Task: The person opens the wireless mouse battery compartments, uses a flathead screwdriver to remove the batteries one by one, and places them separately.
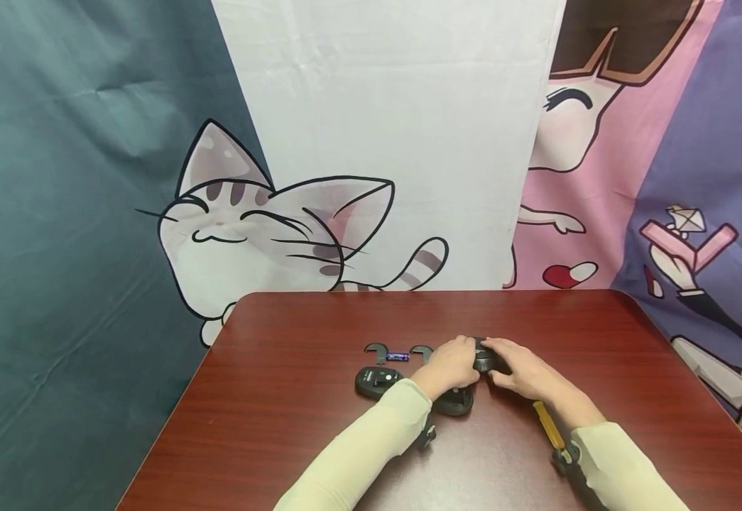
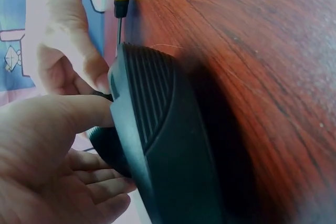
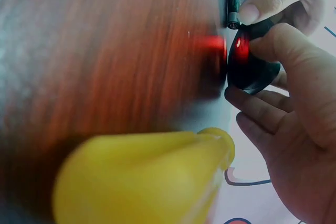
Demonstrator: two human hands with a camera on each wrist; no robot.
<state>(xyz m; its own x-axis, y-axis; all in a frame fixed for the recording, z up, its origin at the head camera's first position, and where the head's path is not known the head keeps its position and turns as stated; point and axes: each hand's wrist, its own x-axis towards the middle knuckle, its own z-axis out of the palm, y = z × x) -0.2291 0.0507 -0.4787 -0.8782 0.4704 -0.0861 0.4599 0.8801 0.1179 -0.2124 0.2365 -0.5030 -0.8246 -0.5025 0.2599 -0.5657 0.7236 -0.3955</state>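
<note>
A black computer mouse (image 1: 484, 358) sits between my two hands near the middle of the table. My left hand (image 1: 452, 365) grips its left side, with the thumb on the near side and the fingers around the far side. From the right, my right hand (image 1: 524, 370) holds the same mouse, its thumb against the body in the right wrist view. A red glow (image 3: 241, 48) shows on the mouse there and reflects on the tabletop. Under my left wrist lies a second black mouse (image 1: 455, 403), its ribbed side (image 2: 149, 93) large in the left wrist view.
A third mouse (image 1: 377, 382) lies underside up on the left. Behind it are a curved dark cover (image 1: 378, 351), a blue battery (image 1: 398, 357) and another such cover (image 1: 422, 351). A yellow-handled screwdriver (image 1: 548, 424) lies beside my right forearm.
</note>
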